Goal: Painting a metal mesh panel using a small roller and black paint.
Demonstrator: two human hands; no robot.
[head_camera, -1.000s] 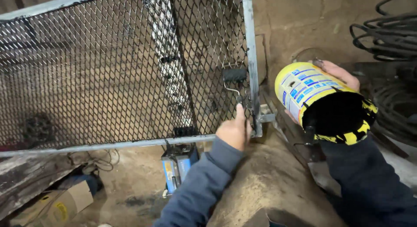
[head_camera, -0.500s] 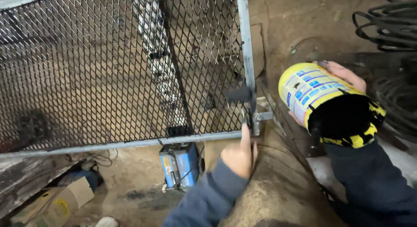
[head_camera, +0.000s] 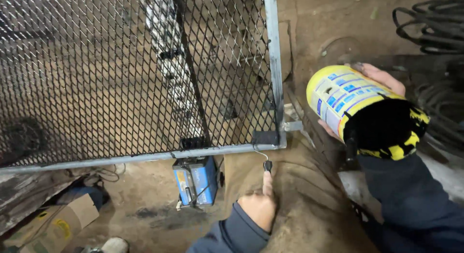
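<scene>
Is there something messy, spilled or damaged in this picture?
Yes. The paint can in the right hand is tilted, and black paint has run over its rim and down the side. Below the mesh gate, a crumpled cardboard box lies on the dirty floor. The left hand holds a small roller.

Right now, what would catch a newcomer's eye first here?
The yellow paint can, black inside, tilted in the right hand at right. Then the black mesh panel filling the upper left, where the left hand presses a small paint roller against its bottom corner.
</scene>
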